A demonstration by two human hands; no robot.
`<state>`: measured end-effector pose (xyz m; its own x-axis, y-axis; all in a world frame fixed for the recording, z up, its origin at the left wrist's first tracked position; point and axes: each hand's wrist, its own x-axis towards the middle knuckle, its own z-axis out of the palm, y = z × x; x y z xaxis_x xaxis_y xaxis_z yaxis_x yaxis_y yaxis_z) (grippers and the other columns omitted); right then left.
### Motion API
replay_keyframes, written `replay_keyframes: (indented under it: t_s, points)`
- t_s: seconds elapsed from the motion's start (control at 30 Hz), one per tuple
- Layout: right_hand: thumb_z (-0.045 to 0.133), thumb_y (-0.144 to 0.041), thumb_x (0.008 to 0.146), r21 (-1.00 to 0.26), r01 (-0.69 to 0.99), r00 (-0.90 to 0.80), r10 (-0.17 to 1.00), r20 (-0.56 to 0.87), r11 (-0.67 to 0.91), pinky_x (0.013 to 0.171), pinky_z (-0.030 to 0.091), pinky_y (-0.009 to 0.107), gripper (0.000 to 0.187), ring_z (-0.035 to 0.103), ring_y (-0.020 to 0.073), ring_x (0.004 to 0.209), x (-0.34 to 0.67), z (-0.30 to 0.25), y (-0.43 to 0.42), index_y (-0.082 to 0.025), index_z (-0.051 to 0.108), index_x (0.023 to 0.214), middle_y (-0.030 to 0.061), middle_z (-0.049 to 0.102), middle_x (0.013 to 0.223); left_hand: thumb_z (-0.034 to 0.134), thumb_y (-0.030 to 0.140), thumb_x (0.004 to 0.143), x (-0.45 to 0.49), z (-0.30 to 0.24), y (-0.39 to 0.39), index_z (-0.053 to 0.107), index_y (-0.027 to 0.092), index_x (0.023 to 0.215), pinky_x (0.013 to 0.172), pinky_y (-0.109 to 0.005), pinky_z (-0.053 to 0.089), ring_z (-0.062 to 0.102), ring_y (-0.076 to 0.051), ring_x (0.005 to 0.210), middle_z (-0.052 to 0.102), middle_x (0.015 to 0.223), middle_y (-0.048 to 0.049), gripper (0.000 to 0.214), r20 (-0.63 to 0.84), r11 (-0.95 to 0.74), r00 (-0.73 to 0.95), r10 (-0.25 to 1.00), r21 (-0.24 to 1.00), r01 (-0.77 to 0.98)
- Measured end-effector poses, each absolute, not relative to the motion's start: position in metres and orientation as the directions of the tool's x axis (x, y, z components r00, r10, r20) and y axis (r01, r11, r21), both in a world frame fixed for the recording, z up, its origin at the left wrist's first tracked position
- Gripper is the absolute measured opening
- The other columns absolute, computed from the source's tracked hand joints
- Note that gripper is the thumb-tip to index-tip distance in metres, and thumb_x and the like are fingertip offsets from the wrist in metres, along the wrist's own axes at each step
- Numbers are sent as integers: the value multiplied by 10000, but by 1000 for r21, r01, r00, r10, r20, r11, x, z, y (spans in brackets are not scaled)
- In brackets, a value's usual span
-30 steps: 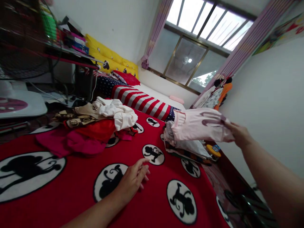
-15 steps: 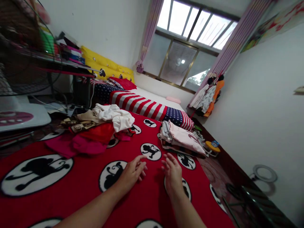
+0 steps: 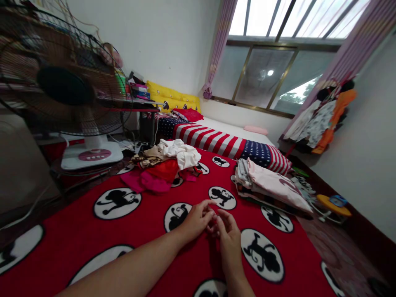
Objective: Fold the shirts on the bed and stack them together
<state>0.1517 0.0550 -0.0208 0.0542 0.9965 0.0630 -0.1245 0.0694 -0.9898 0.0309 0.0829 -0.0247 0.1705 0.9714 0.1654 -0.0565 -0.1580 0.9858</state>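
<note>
My left hand (image 3: pixel 198 219) and my right hand (image 3: pixel 229 236) meet over a red blanket (image 3: pixel 148 233) printed with black monkey figures in white ovals. Their fingertips touch or nearly touch; the fingers are loosely bent and apart, and I see nothing held in either hand. Beyond my left hand lies a loose heap of clothes: a white garment (image 3: pixel 185 152), a red one (image 3: pixel 163 169) and a magenta one (image 3: pixel 148 181). A neat stack of folded clothes, topped by a pale pink shirt (image 3: pixel 272 178), sits beyond my right hand.
At the left stands an electric fan (image 3: pixel 64 86) near a cluttered desk (image 3: pixel 136 106). Behind the clothes is a bed with a flag-patterned cover (image 3: pixel 201 138). Clothes (image 3: pixel 324 119) hang at the right by the window. A small yellow stool (image 3: pixel 332 205) stands on the floor.
My hands have come together from a gap between them. The view has turned left, so the fan shows more fully and the clothes appear farther right. Neither clothes pile has visibly changed.
</note>
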Motion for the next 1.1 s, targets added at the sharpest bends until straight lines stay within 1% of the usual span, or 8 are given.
replay_keyframes:
  t_s: [0.07, 0.17, 0.3, 0.47, 0.6, 0.7, 0.93, 1.1]
  points:
    - [679, -464, 754, -990, -123, 47, 997, 63, 68, 484, 511, 267, 407, 574, 137, 553, 150, -19, 55, -185, 572, 1031, 25, 666, 797, 490, 237, 841, 30, -22, 81, 566, 170, 1149, 527, -260, 516, 619, -146, 619, 637, 861, -51, 325, 182, -185, 138, 974, 983, 6]
    - [673, -467, 744, -990, -120, 54, 996, 67, 73, 473, 499, 264, 412, 570, 136, 536, 149, -19, 56, -178, 570, 1018, 26, 664, 777, 491, 158, 827, 22, -11, 83, 616, 190, 1096, 809, -346, 530, 632, -203, 923, 653, 1019, -82, 299, 376, -377, 51, 925, 900, 218]
    - [640, -428, 767, -992, -101, 38, 997, 70, 73, 474, 471, 240, 355, 572, 127, 540, 149, -22, 56, -170, 567, 1000, 20, 652, 764, 488, 105, 831, -7, 25, 109, 628, 192, 1089, 1034, -382, 390, 530, -216, 1130, 614, 1134, -84, 305, 693, -593, 52, 719, 572, 566]
    - [605, -401, 784, -994, -58, 19, 995, 96, 97, 488, 444, 229, 272, 563, 121, 539, 146, -25, 57, -178, 594, 939, 10, 654, 739, 508, 161, 850, -70, 84, 179, 605, 193, 1170, 1092, -406, 303, 431, -253, 1247, 528, 1290, -95, 335, 770, -393, 41, 637, 278, 877]
    - [585, -376, 794, -994, -15, -6, 994, 106, 105, 512, 438, 234, 219, 558, 125, 542, 145, -24, 58, -183, 615, 893, 7, 657, 717, 639, 382, 786, -116, 90, 223, 375, 139, 1419, 1056, -394, 333, 389, -321, 1303, 383, 1449, -173, 728, 507, -96, -81, 858, 314, 945]
    - [575, -362, 802, -993, 14, -9, 993, 115, 115, 516, 425, 232, 199, 558, 126, 544, 145, -25, 58, -185, 617, 882, 5, 656, 712, 652, 595, 722, -126, 64, 226, 301, 157, 1464, 1022, -410, 355, 402, -360, 1293, 406, 1441, -193, 931, 290, -19, -76, 954, 314, 949]
    - [575, -364, 806, -990, 46, -37, 991, 130, 131, 527, 425, 235, 202, 558, 133, 558, 146, -27, 57, -175, 621, 861, 10, 648, 695, 649, 503, 750, -105, 21, 200, 482, 232, 1378, 1006, -446, 356, 447, -365, 1234, 472, 1368, -153, 704, 414, -40, -137, 900, 392, 919]
    - [583, -345, 780, -992, 4, -50, 991, 127, 127, 521, 424, 237, 187, 557, 135, 552, 147, -25, 55, -172, 621, 840, 4, 641, 673, 603, 429, 779, -123, 44, 201, 651, 173, 1217, 856, -335, 458, 602, -292, 1026, 667, 1118, -108, 510, 388, -146, -54, 920, 467, 872]
